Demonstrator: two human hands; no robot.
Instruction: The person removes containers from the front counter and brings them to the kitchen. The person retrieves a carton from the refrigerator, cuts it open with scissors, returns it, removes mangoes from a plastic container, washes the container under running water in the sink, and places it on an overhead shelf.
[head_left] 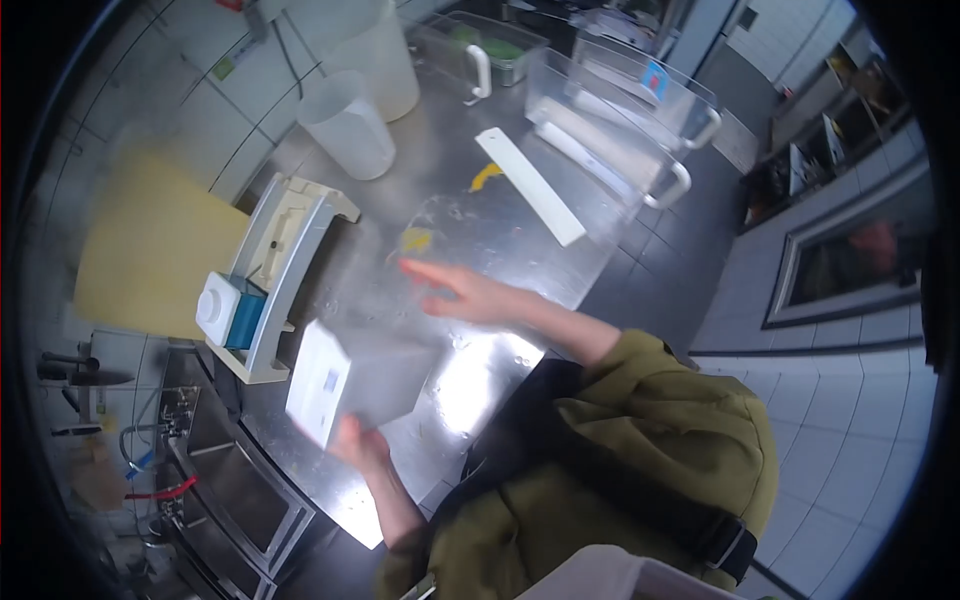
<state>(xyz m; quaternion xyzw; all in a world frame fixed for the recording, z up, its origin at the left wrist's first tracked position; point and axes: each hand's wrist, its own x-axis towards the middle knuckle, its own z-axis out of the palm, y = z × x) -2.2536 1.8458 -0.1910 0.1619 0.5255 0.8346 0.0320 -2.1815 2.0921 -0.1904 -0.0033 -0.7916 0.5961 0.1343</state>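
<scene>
My left hand [362, 446] grips the lower edge of a white box-shaped container [375, 385], which is tilted and has a small bluish mark on its pale face. Its far side is blurred, so I cannot tell whether it is lidded. My right hand [462, 294] is over the steel table [400, 290] with fingers stretched out, apart from the container. Just beyond its fingertips lies a smear of yellow bits [417, 239]. A long white strip [530, 187] lies farther back, beside a yellow scrap [486, 178].
At left stands a cream-and-grey frame [290, 260] with a white-and-teal block [232, 310]. Translucent jugs [350, 125] stand by the tiled wall. Clear handled bins [610, 140] line the table's far edge. A steel sink [235, 480] is at lower left.
</scene>
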